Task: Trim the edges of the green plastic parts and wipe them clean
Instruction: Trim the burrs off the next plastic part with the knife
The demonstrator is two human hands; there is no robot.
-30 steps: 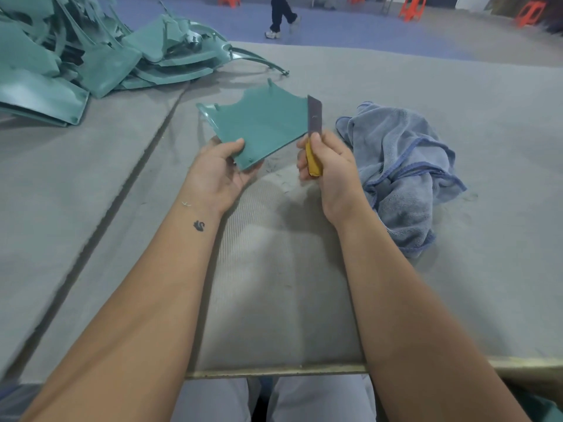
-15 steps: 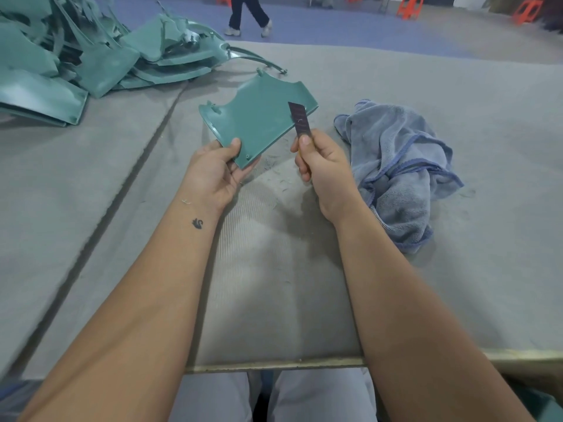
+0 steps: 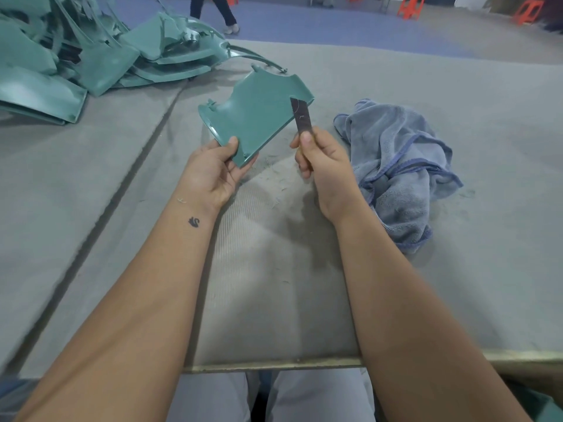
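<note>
Over the table [image 3: 396, 300], the blade [image 3: 301, 116] now crosses the green part [image 3: 253, 117].

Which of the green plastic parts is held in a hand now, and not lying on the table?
The flat green part in front: the left hand grips its near corner. The others lie heaped in the pile at far left.

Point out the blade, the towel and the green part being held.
blade [image 3: 301, 117], head view, middle of dark strip.
towel [image 3: 396, 153], head view, central folds.
green part [image 3: 256, 117], head view, flat face.
</note>
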